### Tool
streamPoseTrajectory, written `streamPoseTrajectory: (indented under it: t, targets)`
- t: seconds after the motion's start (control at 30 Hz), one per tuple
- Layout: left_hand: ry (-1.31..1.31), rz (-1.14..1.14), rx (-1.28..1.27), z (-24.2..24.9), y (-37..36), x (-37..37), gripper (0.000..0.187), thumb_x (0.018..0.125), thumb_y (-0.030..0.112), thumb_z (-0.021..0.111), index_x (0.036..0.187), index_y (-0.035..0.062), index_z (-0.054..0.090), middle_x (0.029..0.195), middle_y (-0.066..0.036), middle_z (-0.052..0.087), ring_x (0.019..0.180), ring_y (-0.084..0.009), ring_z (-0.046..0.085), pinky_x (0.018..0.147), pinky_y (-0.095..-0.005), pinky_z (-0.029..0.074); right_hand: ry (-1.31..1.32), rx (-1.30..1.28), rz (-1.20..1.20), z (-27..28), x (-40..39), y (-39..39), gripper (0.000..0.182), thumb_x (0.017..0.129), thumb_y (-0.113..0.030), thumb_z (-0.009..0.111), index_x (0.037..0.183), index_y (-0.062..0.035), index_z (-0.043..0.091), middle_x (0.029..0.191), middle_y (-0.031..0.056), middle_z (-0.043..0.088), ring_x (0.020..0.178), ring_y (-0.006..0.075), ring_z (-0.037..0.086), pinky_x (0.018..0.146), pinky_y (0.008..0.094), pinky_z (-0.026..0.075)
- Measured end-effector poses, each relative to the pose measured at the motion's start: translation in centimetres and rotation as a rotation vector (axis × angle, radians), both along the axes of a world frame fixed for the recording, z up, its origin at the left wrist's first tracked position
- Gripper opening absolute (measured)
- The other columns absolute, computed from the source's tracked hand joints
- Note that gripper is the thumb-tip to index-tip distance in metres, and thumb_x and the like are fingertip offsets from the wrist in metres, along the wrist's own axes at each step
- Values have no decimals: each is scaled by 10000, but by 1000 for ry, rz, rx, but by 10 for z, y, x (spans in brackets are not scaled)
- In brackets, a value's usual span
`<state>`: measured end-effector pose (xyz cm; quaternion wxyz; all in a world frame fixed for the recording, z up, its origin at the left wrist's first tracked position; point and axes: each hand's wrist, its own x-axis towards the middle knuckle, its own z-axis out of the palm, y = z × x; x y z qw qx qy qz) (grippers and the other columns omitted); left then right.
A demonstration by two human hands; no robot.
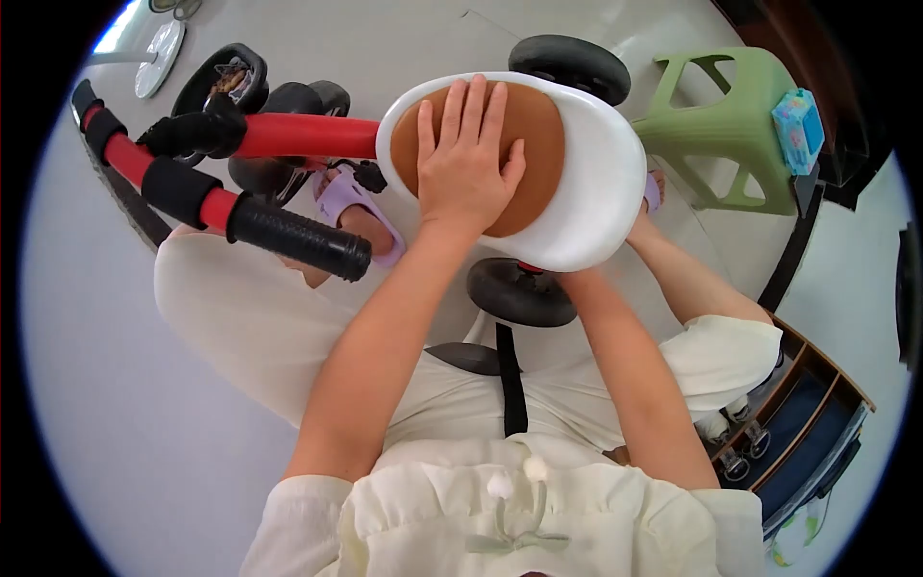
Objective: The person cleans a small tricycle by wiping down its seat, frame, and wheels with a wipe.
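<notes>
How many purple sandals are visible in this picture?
2: one sandal in the picture's left half, left of the white seat; the second sandal, mostly hidden, at the seat's right edge.

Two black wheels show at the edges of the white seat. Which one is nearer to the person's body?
The wheel at the near edge of the white seat; the other wheel shows beyond the far edge, towards the green stool.

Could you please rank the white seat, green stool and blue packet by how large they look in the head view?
1. White seat, largest
2. Green stool
3. Blue packet, clearly smallest
</notes>
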<state>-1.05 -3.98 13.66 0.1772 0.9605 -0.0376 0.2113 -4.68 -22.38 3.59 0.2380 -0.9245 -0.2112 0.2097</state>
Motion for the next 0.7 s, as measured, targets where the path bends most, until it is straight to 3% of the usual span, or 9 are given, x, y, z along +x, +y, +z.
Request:
streamPoseTrajectory:
  t: [0.2, 0.67, 0.7]
  targets:
    - [-1, -7, 17, -3, 1, 1, 598, 870, 348, 601, 1412, 118, 502, 1473, -93, 467, 1382, -264, 409, 1161, -523, 249, -271, -50, 258, -12, -10, 27, 340, 850, -175, 648, 1189, -145, 648, 1075, 47, 689, 999, 266, 653, 893, 465, 532]
    - [53, -21, 15, 3, -2, 1, 624, 872, 347, 600, 1440, 125, 470, 1495, -85, 442, 1401, -256, 385, 1174, -521, 231, -307, 59, 266, -6, -31, -14, 298, 890, -226, 593, 1165, -125, 646, 1083, 44, 691, 1042, 263, 638, 1007, 470, 477]
    - [53, -15, 19, 2, -3, 1, 626, 869, 346, 603, 1440, 124, 472, 1493, -84, 445, 1400, -255, 386, 1173, -521, 232, -206, 23, 309, -12, -31, -22, 419, 867, -212, 608, 1281, -157, 588, 1267, 62, 594, 1205, 283, 524, 1088, 490, 371]
